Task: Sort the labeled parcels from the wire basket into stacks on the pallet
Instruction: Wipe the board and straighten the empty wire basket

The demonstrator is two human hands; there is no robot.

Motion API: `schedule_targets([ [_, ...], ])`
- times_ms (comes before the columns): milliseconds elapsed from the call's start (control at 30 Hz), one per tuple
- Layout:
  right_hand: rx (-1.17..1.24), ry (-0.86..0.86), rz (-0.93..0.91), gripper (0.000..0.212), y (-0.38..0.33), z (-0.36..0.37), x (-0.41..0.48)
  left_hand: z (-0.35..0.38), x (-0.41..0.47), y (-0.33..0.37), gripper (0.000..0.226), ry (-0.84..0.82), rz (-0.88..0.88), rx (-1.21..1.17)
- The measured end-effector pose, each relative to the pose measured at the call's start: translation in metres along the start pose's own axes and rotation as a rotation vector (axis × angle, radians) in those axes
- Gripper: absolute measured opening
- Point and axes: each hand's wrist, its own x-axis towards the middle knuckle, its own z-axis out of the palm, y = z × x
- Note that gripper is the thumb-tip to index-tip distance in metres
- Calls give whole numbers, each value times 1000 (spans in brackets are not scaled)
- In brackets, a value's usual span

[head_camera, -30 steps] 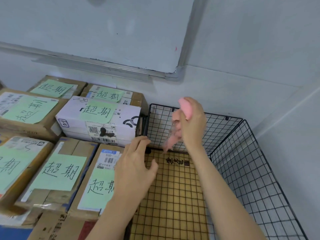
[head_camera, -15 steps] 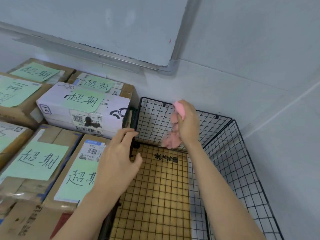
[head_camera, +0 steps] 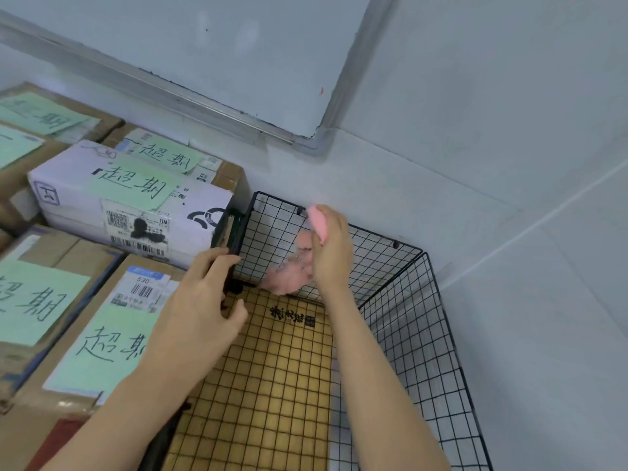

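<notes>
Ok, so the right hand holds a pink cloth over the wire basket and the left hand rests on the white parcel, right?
No. In the head view the left hand is off the white parcel; its fingers grip the left wall of the wire basket. The right hand does hold the pink cloth over the basket.

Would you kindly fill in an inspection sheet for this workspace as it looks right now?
Surface: yellow gridded board lining the wire basket; no parcels seen on it.
Job's things: labeled parcels stacked left of the basket, green labels up.
Clutter: pink tool, blurred.
Grippers: left hand grips the basket's left wall; right hand holds the pink tool.
Cables: nothing seen.
Surroundings: whiteboard, grey walls.
</notes>
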Motion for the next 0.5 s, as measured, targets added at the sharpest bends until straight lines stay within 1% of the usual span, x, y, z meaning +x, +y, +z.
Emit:
schedule_targets([
  [67,32,54,89,38,21,-24,3,0,-1,0,56,9,-5,-7],
  [167,91,189,247,39,48,-50,3,1,-3,1,56,17,-4,-4],
  [233,132,221,297,35,44,-44,6,2,-1,1,55,30,1,-8],
  [267,125,196,305,33,34,-35,7,2,0,1,54,31,-1,-4],
  [333,133,102,243,38,9,-13,5,2,1,1,54,26,-3,21],
  [400,99,-17,125,44,-14,9,2,2,1,1,54,13,-4,41],
  [500,61,-74,55,48,-25,16,4,1,2,-1,53,11,1,39],
])
